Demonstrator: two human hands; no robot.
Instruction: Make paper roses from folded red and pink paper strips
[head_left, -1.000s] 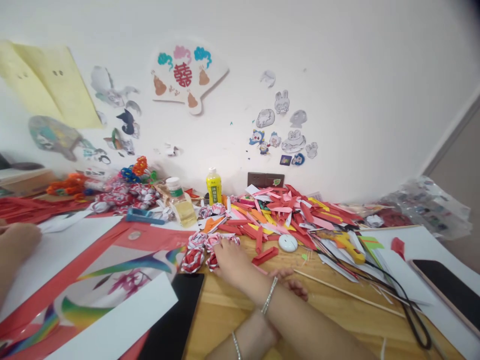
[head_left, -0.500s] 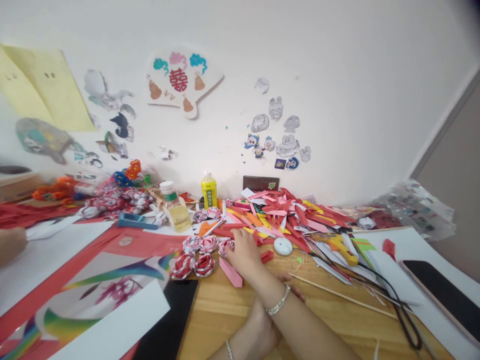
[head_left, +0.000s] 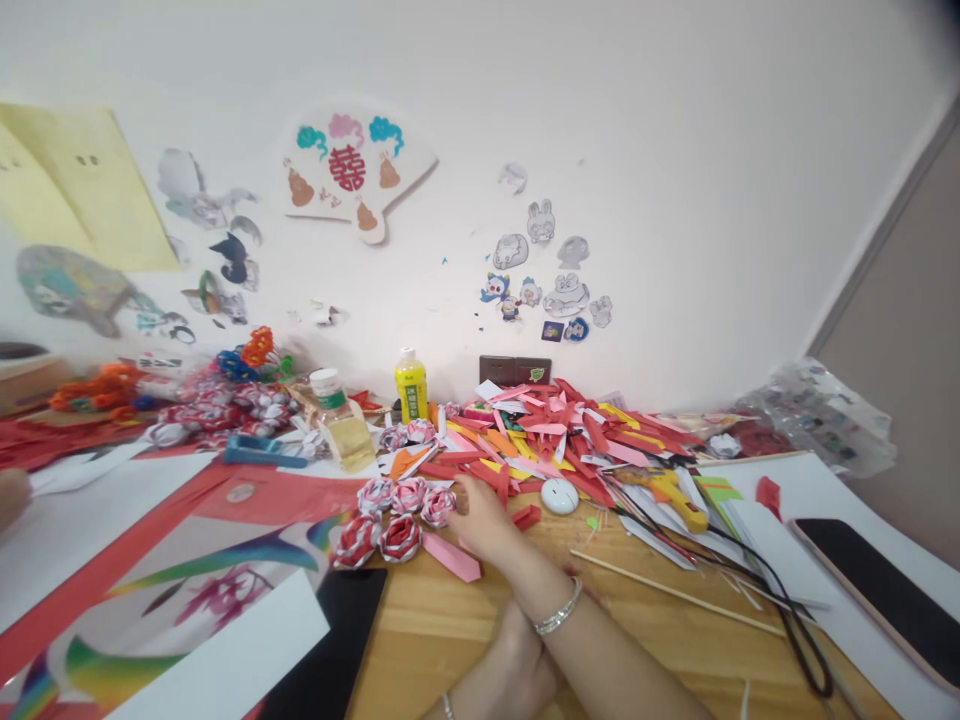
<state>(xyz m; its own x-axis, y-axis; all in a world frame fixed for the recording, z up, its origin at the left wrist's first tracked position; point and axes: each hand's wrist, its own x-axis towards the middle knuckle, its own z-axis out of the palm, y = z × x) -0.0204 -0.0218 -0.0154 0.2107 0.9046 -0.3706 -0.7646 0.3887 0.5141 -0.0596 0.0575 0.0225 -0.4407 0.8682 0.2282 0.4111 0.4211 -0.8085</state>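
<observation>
My right hand [head_left: 484, 520] reaches left across my other arm, to the right edge of a pink-and-white paper rosette [head_left: 438, 506]. Its thumb and fingers look parted beside the rosette; whether they still touch it I cannot tell. More paper rosettes [head_left: 400, 537] sit in a cluster with it, some red-and-white. A folded pink paper strip [head_left: 452, 557] lies just below that hand. My left hand [head_left: 529, 645] rests on the wooden table under my right forearm, with its fingers mostly hidden.
Folded paper strips [head_left: 555, 425] are heaped at the back. Nearby are a yellow bottle [head_left: 412, 388], a liquid-filled bottle [head_left: 345, 425], a white oval case [head_left: 559, 496], a yellow glue gun [head_left: 679, 498], a thin stick [head_left: 675, 592] and a phone [head_left: 877, 590]. Another person's hand [head_left: 11, 495] shows far left.
My right hand has drawn slightly right, off the top of the pink-and-white rosette, which now shows more fully. The view has shifted a little. The other person's hand has moved left.
</observation>
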